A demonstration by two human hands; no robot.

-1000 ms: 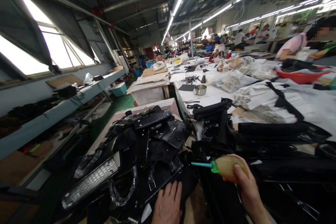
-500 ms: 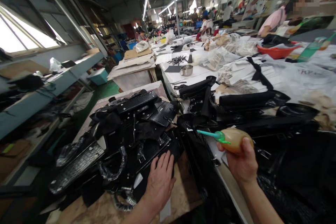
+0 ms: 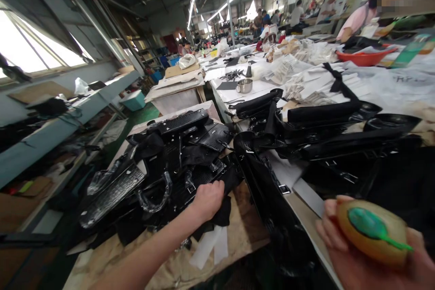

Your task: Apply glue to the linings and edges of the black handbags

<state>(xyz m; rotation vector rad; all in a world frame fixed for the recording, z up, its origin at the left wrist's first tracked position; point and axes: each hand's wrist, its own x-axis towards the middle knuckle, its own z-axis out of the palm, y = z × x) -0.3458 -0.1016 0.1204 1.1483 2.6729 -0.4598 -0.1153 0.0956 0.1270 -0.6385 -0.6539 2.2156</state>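
Observation:
My right hand [image 3: 353,268] is wrapped round a squeeze bottle [image 3: 390,222] of amber liquid, its green cap turned towards me. The bottle is at the lower right, above the black material. At the middle, my left hand [image 3: 208,199] has its fingers curled over the edge of a black bag piece [image 3: 233,180] in the pile; the fingertips are hidden. Around it lie black crocodile-textured bag parts [image 3: 115,192] with buckles and a plastic-wrapped handle [image 3: 166,195]. White strips [image 3: 205,247] lie on the board below that hand.
More long black bag pieces [image 3: 319,113] lie to the right. Farther back, a white table [image 3: 222,95] bears a metal cup [image 3: 244,85], plastic wrapping and a red basin [image 3: 365,55]. A shelf bench [image 3: 44,129] runs along the left. A co-worker in pink [image 3: 356,20] is at the far right.
My left hand has gone from lying flat with spread fingers to curled on the black piece. My right hand has moved right and nearer, turning the bottle's nozzle away from the pile.

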